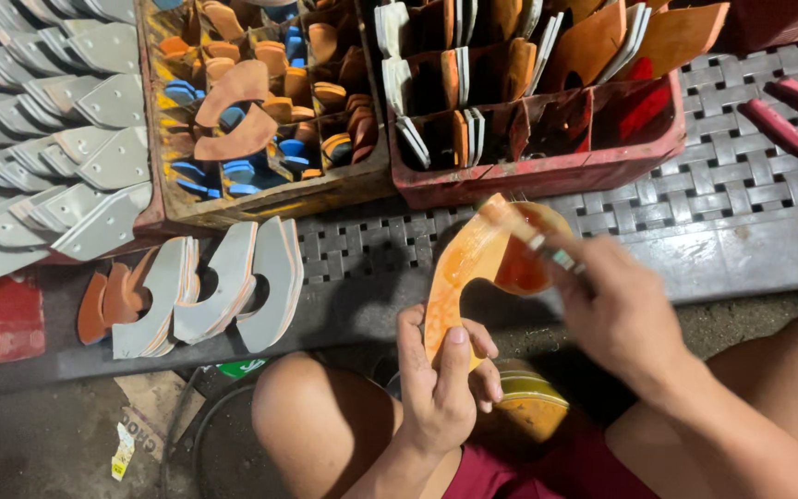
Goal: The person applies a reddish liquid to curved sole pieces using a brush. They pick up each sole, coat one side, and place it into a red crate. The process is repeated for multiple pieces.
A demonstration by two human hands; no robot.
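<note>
Woven grey mat (722, 176), bare concrete floor (39, 444); perhaps dim workshop

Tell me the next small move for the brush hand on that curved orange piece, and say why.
Probably stroke the brush down the curved orange piece toward the left hand. The right hand holds it at the upper end, which looks wet and glossy; the lower part looks duller.
</note>
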